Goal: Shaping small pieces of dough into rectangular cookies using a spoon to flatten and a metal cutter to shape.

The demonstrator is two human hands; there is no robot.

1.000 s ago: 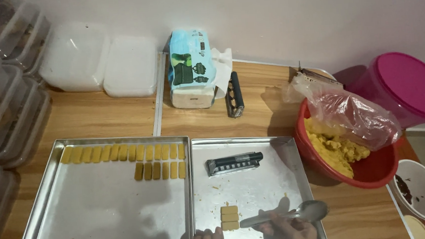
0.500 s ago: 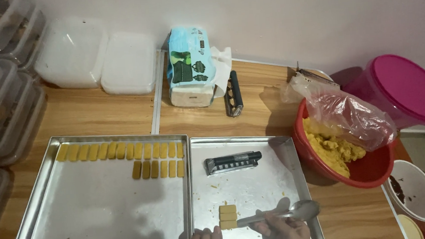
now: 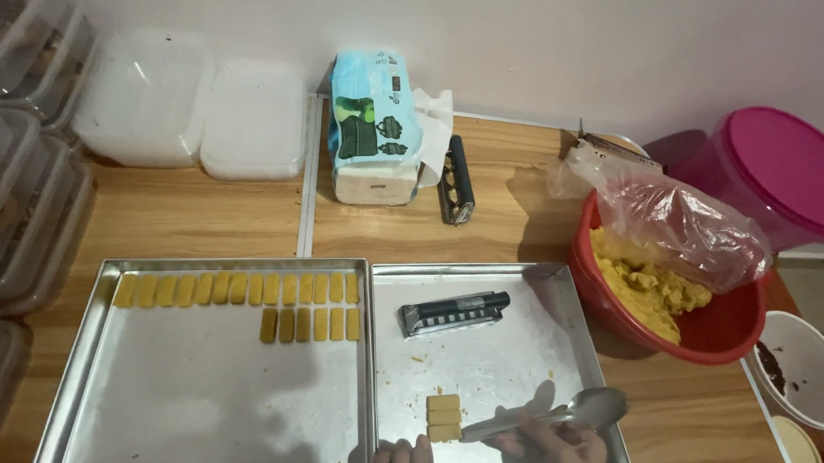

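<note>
The spoon (image 3: 560,413) gripped in the right hand (image 3: 555,449) is plain silver. Just left of its handle lie three yellow-tan dough pieces (image 3: 443,418) on a bare silver tray (image 3: 484,362). Beyond the hand, the tool (image 3: 454,312) is black with silver stripes. To the hand's right, the bowl (image 3: 718,326) is red, holding yellow dough (image 3: 643,288); the lid (image 3: 794,171) farther right is magenta.

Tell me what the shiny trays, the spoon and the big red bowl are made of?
The two trays look like thin bare metal, perhaps aluminium or steel: silvery, with dull reflections. The spoon, in the right hand, looks like polished metal, mirror-bright. The red bowl seems to be plastic: solid colour, smooth, soft gloss.
</note>
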